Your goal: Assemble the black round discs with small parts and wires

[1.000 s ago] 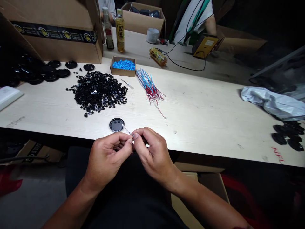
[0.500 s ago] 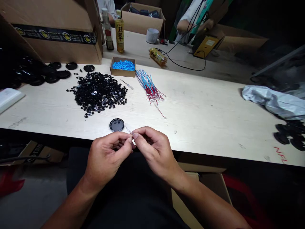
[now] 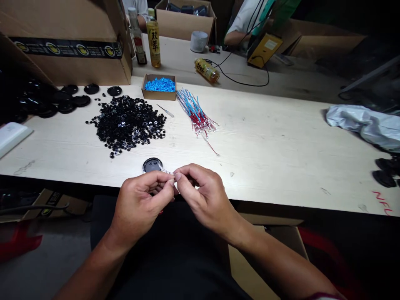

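1. The left hand [image 3: 140,202] and right hand [image 3: 204,196] meet at the tabletop's [image 3: 265,154] near edge, fingertips pinched on a thin wire [image 3: 168,171]; they hide its pinched end.
2. The wire reaches the right side of the black cap [image 3: 152,165], whose near edge the left hand covers.
3. Piled black parts [image 3: 128,123] are too small to tell apart.
4. The frame cuts off dark discs [image 3: 384,178] at right.

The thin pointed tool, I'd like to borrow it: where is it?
In the head view, the thin pointed tool lies left of centre on the table, between the black heap and the wire bundle, just in front of the blue-filled box.
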Action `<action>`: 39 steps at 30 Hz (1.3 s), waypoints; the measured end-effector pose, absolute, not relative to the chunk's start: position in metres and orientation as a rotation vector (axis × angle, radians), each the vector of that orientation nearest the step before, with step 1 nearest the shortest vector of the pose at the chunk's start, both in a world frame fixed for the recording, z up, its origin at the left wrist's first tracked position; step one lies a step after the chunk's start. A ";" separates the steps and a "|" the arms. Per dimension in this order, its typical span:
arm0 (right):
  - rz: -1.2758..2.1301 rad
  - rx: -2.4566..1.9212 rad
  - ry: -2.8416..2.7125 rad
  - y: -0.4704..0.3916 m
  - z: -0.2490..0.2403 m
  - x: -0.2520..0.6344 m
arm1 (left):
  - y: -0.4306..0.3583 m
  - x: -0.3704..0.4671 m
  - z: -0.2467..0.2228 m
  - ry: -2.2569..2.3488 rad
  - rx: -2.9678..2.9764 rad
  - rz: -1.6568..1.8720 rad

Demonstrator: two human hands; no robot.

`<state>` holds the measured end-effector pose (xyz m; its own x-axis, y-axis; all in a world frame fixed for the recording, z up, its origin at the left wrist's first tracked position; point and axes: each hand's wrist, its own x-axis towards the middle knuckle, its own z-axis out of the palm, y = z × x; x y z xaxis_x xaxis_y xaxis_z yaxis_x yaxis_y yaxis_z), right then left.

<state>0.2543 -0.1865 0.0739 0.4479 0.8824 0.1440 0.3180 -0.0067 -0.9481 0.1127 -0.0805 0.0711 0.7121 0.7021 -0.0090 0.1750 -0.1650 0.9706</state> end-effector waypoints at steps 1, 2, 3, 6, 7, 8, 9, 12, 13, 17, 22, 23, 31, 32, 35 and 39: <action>0.588 -1.583 -1.127 -0.186 0.074 0.257 | -0.079 0.114 0.071 0.711 1.685 0.516; 0.557 -1.590 -1.164 -0.185 0.075 0.259 | -0.078 0.116 0.071 0.716 1.668 0.501; 0.536 -1.592 -1.192 -0.185 0.075 0.262 | -0.077 0.118 0.071 0.720 1.657 0.491; 0.506 -1.588 -1.238 -0.183 0.073 0.269 | -0.074 0.125 0.071 0.724 1.652 0.478; 0.504 -1.590 -1.246 -0.183 0.072 0.271 | -0.073 0.127 0.071 0.724 1.658 0.473; 0.504 -1.591 -1.253 -0.182 0.071 0.274 | -0.072 0.129 0.071 0.725 1.664 0.465; 0.502 -1.589 -1.257 -0.182 0.070 0.276 | -0.071 0.131 0.071 0.725 1.669 0.454; 0.501 -1.567 -1.245 -0.180 0.072 0.284 | -0.068 0.138 0.072 0.720 1.665 0.426; 0.510 -1.559 -1.234 -0.180 0.074 0.287 | -0.067 0.141 0.073 0.717 1.660 0.423; 0.591 -1.555 -1.182 -0.178 0.084 0.298 | -0.063 0.151 0.077 0.702 1.631 0.415; 0.605 -1.588 -1.147 -0.175 0.091 0.310 | -0.058 0.163 0.083 0.696 1.669 0.403; 0.604 -1.595 -1.152 -0.175 0.092 0.313 | -0.057 0.165 0.084 0.693 1.677 0.398; 0.580 -1.641 -1.280 -0.167 0.102 0.330 | -0.050 0.180 0.090 0.674 1.648 0.382; 0.559 -1.652 -1.300 -0.166 0.102 0.330 | -0.048 0.181 0.090 0.674 1.623 0.379; 0.481 -1.692 -1.345 -0.162 0.100 0.327 | -0.044 0.184 0.093 0.675 1.548 0.374; 0.385 -1.743 -1.383 -0.155 0.095 0.321 | -0.037 0.186 0.097 0.675 1.516 0.380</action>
